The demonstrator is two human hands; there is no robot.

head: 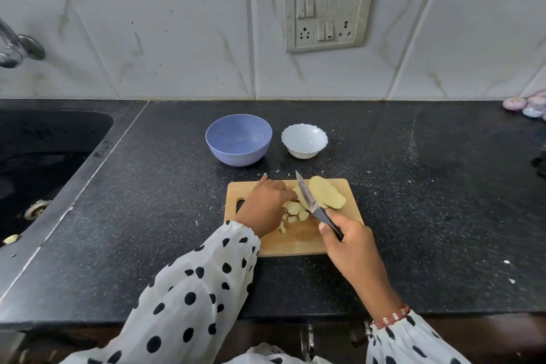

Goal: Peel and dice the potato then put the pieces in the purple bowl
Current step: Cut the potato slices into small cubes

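Note:
A wooden cutting board (298, 241) lies on the black counter. On its far right rest peeled potato slabs (326, 192). Several diced potato pieces (294, 211) lie at the board's middle. My right hand (345, 241) grips the black handle of a knife (305, 195), whose blade points away between the dice and the slabs. My left hand (266, 205) rests on the board with its fingers curled over the potato being cut, hiding part of it. The purple bowl (238, 139) stands beyond the board and looks to hold nothing.
A small white scalloped bowl (304, 140) stands right of the purple bowl. A black sink (38, 162) with a tap (17, 47) fills the left side. A tiled wall with a switch panel (326, 15) rises behind. Pale objects (529, 105) lie at far right.

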